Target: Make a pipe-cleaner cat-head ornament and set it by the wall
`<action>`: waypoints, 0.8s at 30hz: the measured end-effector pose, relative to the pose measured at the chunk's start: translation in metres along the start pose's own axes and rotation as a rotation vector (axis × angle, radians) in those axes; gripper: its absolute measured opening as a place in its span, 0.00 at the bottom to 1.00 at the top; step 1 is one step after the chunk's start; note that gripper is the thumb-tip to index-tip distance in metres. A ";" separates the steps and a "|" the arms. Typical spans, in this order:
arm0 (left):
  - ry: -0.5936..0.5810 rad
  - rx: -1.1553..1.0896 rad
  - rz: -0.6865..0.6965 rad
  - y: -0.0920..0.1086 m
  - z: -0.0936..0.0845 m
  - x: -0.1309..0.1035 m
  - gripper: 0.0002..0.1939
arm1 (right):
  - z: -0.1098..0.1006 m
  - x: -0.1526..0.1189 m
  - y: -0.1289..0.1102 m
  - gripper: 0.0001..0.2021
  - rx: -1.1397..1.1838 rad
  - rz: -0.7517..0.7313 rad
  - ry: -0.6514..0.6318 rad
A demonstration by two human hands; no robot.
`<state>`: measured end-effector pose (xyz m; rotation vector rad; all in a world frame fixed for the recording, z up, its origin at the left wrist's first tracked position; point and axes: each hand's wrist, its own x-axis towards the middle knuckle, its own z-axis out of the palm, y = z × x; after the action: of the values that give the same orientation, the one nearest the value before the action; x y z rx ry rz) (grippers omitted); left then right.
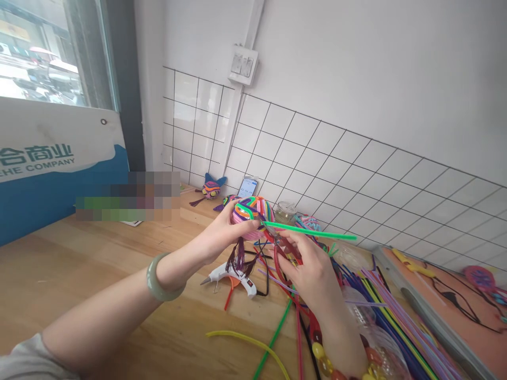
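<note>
Fuzzy, striped, rounded ball (pixel 259 210) in left fingers (pixel 246 228)

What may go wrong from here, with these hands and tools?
The red-handled scissors in the right hand are near the thumb of the left hand; a slip might nick it. The green stem sticks out above the right hand, which might bump it. The dark tassel under the striped ball overlaps the glue gun in view; if hot, the gun might scorch it.
</note>
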<state>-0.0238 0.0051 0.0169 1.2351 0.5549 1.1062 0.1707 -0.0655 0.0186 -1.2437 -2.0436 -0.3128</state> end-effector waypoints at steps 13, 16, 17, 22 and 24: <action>0.006 0.051 0.018 -0.001 0.003 0.000 0.28 | 0.000 -0.002 -0.003 0.12 -0.244 -0.136 0.091; 0.002 0.044 -0.001 -0.002 0.003 -0.001 0.28 | -0.001 -0.002 -0.003 0.11 -0.233 -0.136 0.078; 0.003 0.043 -0.004 -0.003 0.003 -0.001 0.28 | -0.002 -0.001 -0.004 0.10 -0.235 -0.138 0.069; 0.015 0.027 -0.015 -0.002 0.005 -0.003 0.27 | -0.007 0.000 -0.006 0.10 -0.260 -0.178 0.046; 0.022 0.025 -0.022 -0.001 0.006 -0.003 0.27 | -0.007 0.000 -0.006 0.10 -0.278 -0.197 0.060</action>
<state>-0.0198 -0.0005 0.0168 1.2373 0.5993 1.0985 0.1688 -0.0723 0.0249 -1.1772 -2.1257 -0.7392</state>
